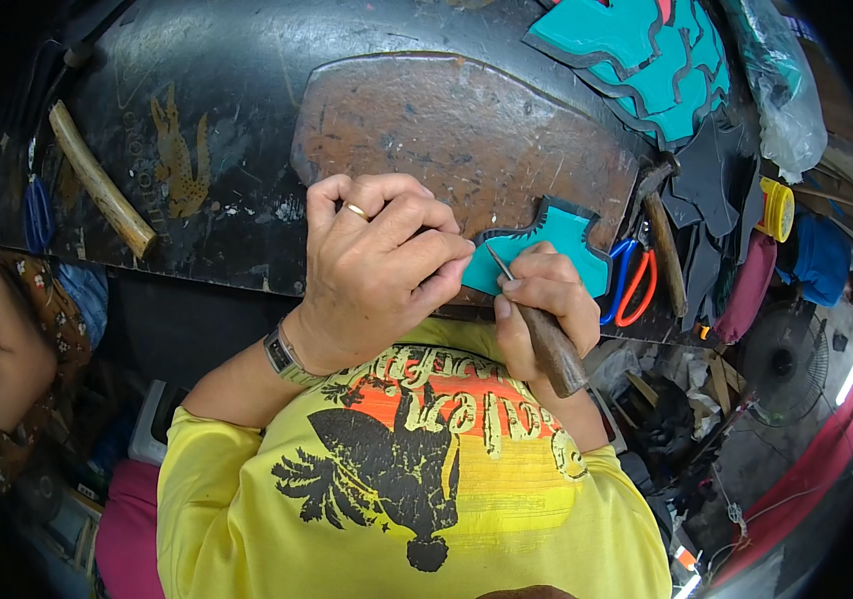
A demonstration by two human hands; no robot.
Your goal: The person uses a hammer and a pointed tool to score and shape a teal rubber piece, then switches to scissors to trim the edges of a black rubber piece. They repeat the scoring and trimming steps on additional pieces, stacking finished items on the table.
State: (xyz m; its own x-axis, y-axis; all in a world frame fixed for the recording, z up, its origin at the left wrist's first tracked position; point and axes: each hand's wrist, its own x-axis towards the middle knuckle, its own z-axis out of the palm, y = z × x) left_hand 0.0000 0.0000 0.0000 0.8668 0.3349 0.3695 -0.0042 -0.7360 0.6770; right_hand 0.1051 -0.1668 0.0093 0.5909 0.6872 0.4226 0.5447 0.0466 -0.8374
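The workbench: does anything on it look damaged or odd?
The flat, black-edged teal piece looks jagged along one curve, perhaps deliberately. Beneath it, the rounded brown board looks scuffed and speckled, probably from use.

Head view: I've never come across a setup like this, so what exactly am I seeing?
There is no machine, only a person's bare hands, filmed from above by a fisheye camera worn on the head, so straight edges bend. The right hand grips a pointed tool over a teal piece. The left hand is curled nearby; whether it holds anything isn't clear. The black table carries a brown board, a hammer and more teal pieces.
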